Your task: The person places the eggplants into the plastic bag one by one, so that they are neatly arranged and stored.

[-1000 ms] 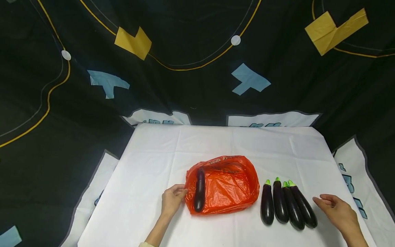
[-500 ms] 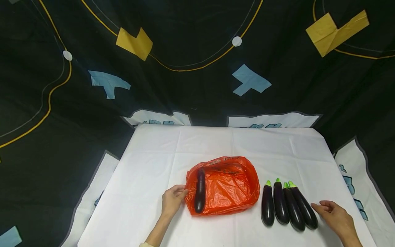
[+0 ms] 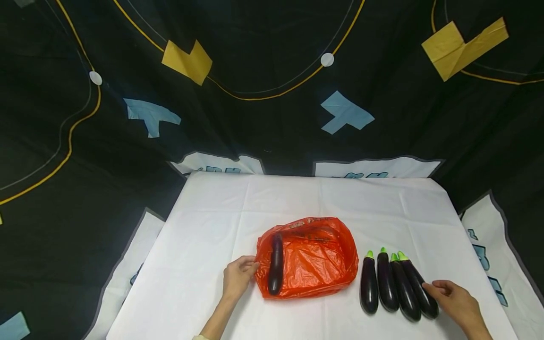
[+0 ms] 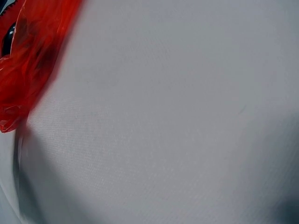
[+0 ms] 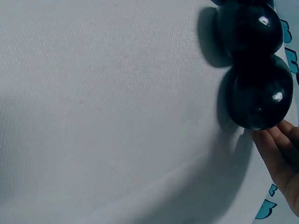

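The left hand [image 3: 238,278] pinches the left edge of the red bag [image 3: 318,267], in which one eggplant [image 3: 276,264] lies. The right hand [image 3: 458,302], its grip loose, touches the rightmost eggplant [image 3: 416,284] of four lying right of the bag.

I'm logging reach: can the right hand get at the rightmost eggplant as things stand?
Yes, most likely: the right hand is beside the rightmost eggplant, fingers seemingly touching its outer side, and nothing blocks them; the other three eggplants lie beyond.

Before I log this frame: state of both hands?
Left hand: closed, pinching the edge of the red bag.
Right hand: open, touching the rightmost eggplant, not gripping it.
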Tool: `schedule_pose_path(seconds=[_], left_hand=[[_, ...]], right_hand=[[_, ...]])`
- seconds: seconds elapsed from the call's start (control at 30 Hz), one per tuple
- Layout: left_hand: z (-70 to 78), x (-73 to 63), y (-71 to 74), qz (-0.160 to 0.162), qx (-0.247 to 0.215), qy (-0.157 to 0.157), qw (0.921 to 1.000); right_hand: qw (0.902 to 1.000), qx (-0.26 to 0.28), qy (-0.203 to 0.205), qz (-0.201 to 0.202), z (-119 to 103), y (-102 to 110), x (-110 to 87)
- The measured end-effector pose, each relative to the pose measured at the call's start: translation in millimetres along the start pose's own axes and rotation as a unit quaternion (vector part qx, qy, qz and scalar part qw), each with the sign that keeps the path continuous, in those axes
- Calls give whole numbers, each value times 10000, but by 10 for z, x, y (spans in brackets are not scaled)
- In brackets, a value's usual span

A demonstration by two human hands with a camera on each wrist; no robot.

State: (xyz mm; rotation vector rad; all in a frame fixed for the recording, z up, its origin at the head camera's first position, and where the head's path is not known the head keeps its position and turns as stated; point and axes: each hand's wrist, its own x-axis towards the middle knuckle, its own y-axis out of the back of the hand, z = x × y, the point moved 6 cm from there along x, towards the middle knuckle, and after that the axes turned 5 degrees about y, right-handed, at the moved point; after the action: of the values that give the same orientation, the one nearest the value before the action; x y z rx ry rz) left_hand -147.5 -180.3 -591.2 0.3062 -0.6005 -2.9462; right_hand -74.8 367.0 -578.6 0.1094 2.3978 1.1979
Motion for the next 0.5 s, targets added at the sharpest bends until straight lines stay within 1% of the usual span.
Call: schedule_pose_path(seconds=[0.1, 0.33, 0.5], left_hand=[[-7, 1, -4, -1, 11, -13, 10000], [-17, -14, -6, 43, 59, -22, 10000], [-13, -13, -4, 82, 49, -29, 10000]], right_hand=[[10000, 2, -58, 4, 1, -33, 7], [9996, 57, -182, -223, 12, -114, -3], [9997, 63, -118, -209, -14, -118, -2]])
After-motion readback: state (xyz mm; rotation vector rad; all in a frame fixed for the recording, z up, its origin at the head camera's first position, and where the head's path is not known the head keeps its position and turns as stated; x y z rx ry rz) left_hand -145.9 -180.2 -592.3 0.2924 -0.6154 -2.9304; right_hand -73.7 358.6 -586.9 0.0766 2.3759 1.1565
